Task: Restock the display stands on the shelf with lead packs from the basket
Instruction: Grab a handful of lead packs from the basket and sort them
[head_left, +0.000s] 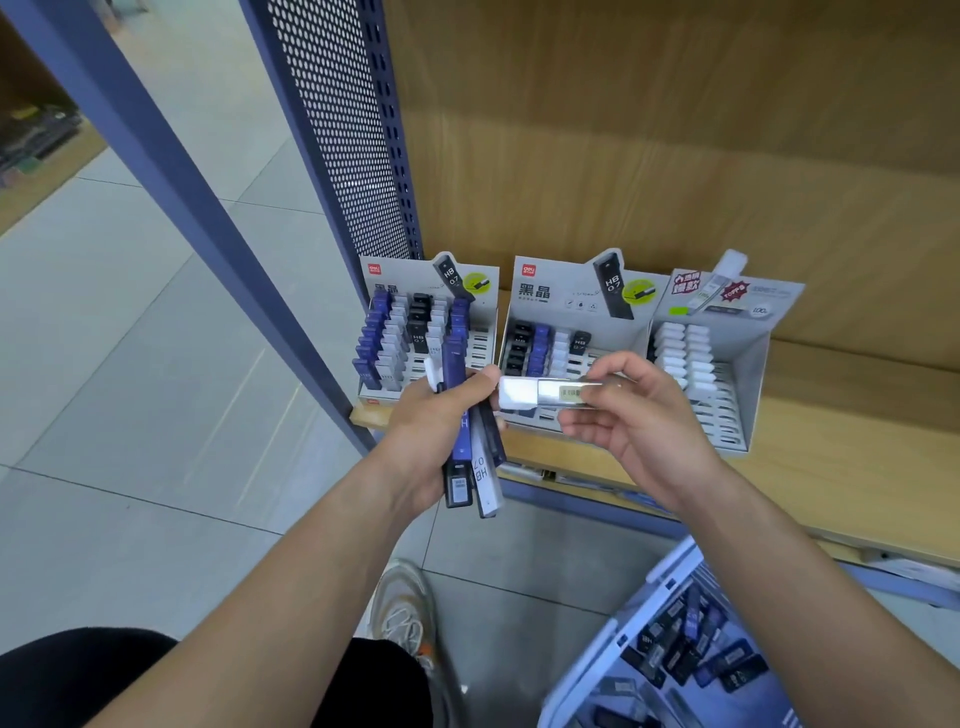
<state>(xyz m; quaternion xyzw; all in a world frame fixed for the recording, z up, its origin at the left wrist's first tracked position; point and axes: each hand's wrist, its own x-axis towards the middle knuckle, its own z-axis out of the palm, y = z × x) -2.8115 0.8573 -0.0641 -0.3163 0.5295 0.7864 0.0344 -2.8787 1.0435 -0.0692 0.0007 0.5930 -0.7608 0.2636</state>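
at waist level ahead, the wooden shelf (831, 441) spans the right half of the view. a perforated blue upright (332, 130) bounds it on the left. the pale blue basket (597, 670) sits low at the right, below the shelf edge, with loose lead packs (696, 649) lying in it. three display stands sit side by side on the shelf: the left stand (431, 280) holds blue, white and black packs, the middle stand (566, 291) is partly filled, and the right stand (748, 374) holds white-capped packs. both hands are raised in front of the left and middle stands and cover their front rows. the left hand (431, 431) grasps a bundle of blue and black packs (470, 467). the right hand (639, 421) pinches one clear white-capped pack (545, 392), held level between the hands.
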